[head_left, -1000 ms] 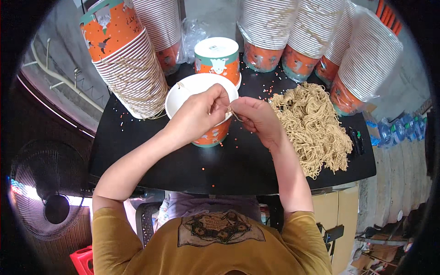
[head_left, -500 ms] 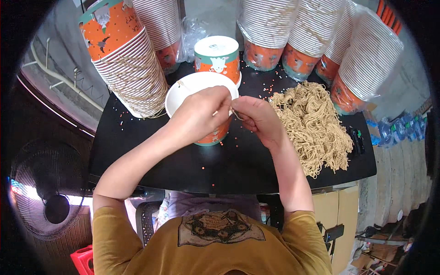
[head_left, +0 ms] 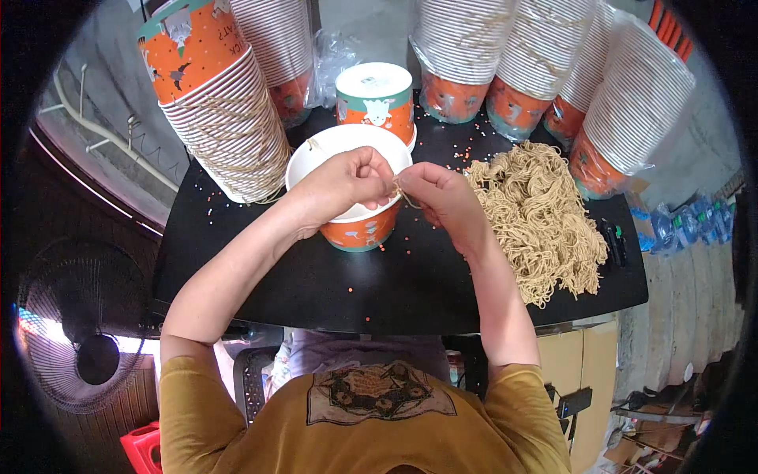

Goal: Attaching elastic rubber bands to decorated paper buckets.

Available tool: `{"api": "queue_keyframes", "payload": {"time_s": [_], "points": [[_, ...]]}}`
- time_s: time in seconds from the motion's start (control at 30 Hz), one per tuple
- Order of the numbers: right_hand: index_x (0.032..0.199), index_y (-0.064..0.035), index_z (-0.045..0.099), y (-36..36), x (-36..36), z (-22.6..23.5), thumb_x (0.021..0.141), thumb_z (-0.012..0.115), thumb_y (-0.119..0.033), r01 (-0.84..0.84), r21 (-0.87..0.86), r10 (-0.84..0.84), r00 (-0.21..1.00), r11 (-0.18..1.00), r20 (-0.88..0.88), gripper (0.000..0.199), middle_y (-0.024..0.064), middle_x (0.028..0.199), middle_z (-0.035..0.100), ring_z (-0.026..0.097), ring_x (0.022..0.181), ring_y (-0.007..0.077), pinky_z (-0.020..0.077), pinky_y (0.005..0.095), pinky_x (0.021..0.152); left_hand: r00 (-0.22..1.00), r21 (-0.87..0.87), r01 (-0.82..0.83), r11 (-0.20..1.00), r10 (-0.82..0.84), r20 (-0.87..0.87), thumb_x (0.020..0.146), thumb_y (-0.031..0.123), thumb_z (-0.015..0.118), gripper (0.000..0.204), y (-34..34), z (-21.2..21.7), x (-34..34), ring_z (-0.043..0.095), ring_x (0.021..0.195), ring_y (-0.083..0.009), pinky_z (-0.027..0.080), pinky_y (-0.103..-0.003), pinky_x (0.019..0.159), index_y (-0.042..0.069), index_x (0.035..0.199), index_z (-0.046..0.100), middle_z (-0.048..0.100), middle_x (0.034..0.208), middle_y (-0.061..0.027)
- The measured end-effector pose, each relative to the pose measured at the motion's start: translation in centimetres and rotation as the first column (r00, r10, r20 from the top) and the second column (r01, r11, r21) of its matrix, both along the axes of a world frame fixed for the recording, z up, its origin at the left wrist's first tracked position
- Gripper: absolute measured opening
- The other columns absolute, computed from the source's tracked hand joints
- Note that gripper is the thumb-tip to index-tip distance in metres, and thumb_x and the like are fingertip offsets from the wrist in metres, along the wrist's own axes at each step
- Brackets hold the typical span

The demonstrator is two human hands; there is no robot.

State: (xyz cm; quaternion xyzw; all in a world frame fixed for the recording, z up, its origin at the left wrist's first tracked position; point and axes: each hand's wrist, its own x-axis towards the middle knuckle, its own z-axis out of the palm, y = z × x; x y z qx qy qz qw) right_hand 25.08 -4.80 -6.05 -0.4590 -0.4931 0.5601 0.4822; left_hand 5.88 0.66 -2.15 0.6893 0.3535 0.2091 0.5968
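A thin tan cord lies at the right rim of the orange round paper bucket with a white interior, pinched between the narrowed fingers of the left hand and right hand, its tail slanting rightward.

Small makeshift workshop: tall stacks of orange-patterned paper buckets line the far edge of a black table, a heap of tan cord lies near its right edge, and a grey wall rises behind.
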Motion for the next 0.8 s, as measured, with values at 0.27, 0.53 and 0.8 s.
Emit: {"api": "queue_keyframes", "payload": {"time_s": [0.27, 0.53, 0.8], "points": [[0.096, -0.0049, 0.068, 0.2, -0.2, -0.3, 0.089, 0.064, -0.025, 0.038, 0.009, -0.037, 0.998, 0.999, -0.049, 0.022, -0.0084, 0.071, 0.056, 0.042, 0.056, -0.0004, 0.0293, 0.0175, 0.048, 1.0, 0.108, 0.023, 0.994, -0.023, 0.001, 0.085, 0.001, 0.065, 0.023, -0.3, -0.4, 0.3, 0.049, 0.078, -0.0038, 0.042, -0.018, 0.072, 0.005, 0.102, 0.049, 0.052, 0.084, 0.0037], [0.091, -0.0091, 0.066, 0.2, -0.5, -0.2, 0.091, 0.064, -0.028, 0.052, -0.022, -0.054, 0.996, 0.998, -0.074, 0.019, -0.009, 0.064, 0.047, 0.037, 0.051, 0.0004, 0.0277, 0.0178, 0.046, 0.998, 0.182, -0.036, 0.983, 0.045, -0.045, 0.085, 0.001, 0.066, 0.025, -0.5, -0.4, 1.0, 0.05, 0.077, -0.005, 0.043, -0.019, 0.073, 0.004, 0.102, 0.048, 0.053, 0.084, 0.0025], [0.096, -0.0065, 0.068, 0.2, -0.4, -0.4, 0.089, 0.064, -0.026, 0.082, -0.021, -0.083, 0.994, 0.996, -0.071, 0.021, -0.0082, 0.07, 0.054, 0.042, 0.056, 0.0005, 0.0298, 0.0178, 0.049, 0.994, 0.215, -0.088, 0.973, 0.1, -0.044, 0.086, 0.003, 0.067, 0.029, -0.5, -0.8, 1.6, 0.052, 0.079, -0.0068, 0.043, -0.021, 0.072, 0.004, 0.109, 0.049, 0.055, 0.085, 0.0005]]}}
